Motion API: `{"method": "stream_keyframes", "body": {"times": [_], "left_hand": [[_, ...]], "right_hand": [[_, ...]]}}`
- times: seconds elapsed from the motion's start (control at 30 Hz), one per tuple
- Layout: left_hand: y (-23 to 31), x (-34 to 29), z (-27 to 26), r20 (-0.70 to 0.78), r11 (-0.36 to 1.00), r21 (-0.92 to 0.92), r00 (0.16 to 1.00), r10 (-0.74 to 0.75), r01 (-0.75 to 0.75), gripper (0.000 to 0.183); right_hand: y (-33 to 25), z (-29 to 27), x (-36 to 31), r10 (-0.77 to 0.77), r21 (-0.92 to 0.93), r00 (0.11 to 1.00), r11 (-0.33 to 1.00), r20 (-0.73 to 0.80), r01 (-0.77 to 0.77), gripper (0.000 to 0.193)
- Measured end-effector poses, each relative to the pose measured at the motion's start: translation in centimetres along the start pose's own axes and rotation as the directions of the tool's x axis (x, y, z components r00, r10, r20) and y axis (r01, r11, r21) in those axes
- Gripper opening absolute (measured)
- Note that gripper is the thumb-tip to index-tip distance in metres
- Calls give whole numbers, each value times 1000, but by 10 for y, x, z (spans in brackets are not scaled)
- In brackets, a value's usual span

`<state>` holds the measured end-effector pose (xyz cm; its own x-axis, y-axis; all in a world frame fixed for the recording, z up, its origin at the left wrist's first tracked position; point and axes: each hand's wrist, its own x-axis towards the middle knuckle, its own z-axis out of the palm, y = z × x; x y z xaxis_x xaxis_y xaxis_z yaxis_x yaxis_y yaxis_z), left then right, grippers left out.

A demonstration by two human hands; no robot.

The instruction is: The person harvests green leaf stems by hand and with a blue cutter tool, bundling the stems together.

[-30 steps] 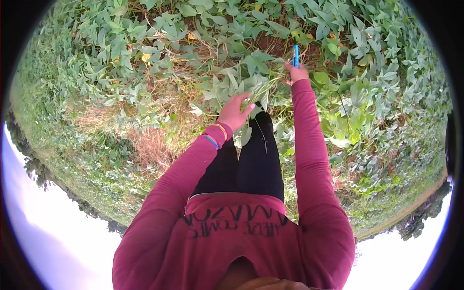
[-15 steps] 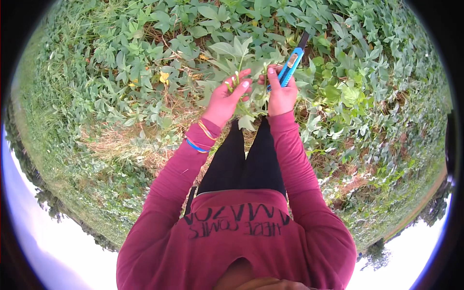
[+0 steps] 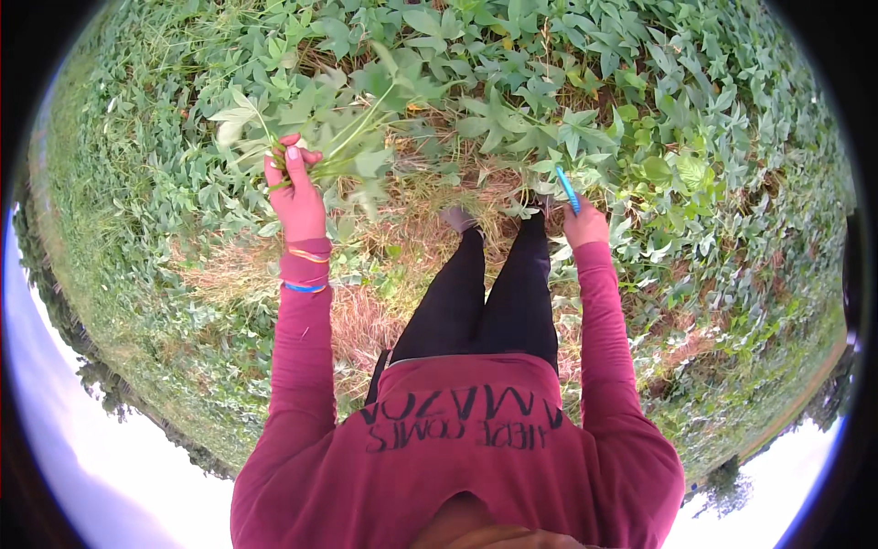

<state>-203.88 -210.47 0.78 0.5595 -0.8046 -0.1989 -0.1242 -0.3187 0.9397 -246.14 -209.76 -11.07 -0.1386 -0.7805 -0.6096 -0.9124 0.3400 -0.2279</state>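
A field of low, lobed-leaf vines (image 3: 722,284) covers the ground in every direction, curving toward the fisheye rim, with bright, cloudy sky (image 3: 114,471) in both lower corners. The person's maroon long-sleeved sweatshirt (image 3: 457,448), dark lettering across it, fills the lower middle. Above its hem, the legs in black trousers (image 3: 439,311) stand slightly apart among the plants. Dry, straw-coloured stalks (image 3: 359,320) lie beside them on the left. A dark green tree (image 3: 729,491) shows against the sky at lower right.

The largest thing in hand is a bunch of leafy green stems (image 3: 368,163), at the upper left above the ground vines, well apart from the knife; its leaves fan out mostly to the right. The left hand (image 3: 299,201) holds it, thumb and fingers closed around the stems. The right hand (image 3: 587,225), near the right leg, has its fingers wrapped round a slim blue utility knife (image 3: 567,190) pointing up and slightly left; the blade is hard to make out from here. A yellow-orange wristband (image 3: 308,255) and a blue one (image 3: 304,288) circle the left sleeve.
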Motion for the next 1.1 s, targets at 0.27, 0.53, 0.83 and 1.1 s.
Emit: {"method": "stream_keyframes", "body": {"times": [0.27, 0.53, 0.83, 1.1], "left_hand": [[-112, -124, -39, 599, 395, 332, 132, -790, 856, 35], [-146, -113, -38, 544, 410, 20, 334, -770, 912, 31], [-177, -3, 45, 412, 375, 455, 183, -893, 808, 34], [-141, -55, 180, 601, 393, 746, -287, -746, 538, 32]], "right_hand": [[-143, 45, 182, -143, 890, 939, 302, -313, 342, 30], [-77, 143, 153, -98, -93, 950, 987, 298, 131, 34], [108, 35, 8, -354, 617, 935, 729, -29, 295, 22], [95, 54, 6, -463, 454, 875, 755, -143, 474, 22]]}}
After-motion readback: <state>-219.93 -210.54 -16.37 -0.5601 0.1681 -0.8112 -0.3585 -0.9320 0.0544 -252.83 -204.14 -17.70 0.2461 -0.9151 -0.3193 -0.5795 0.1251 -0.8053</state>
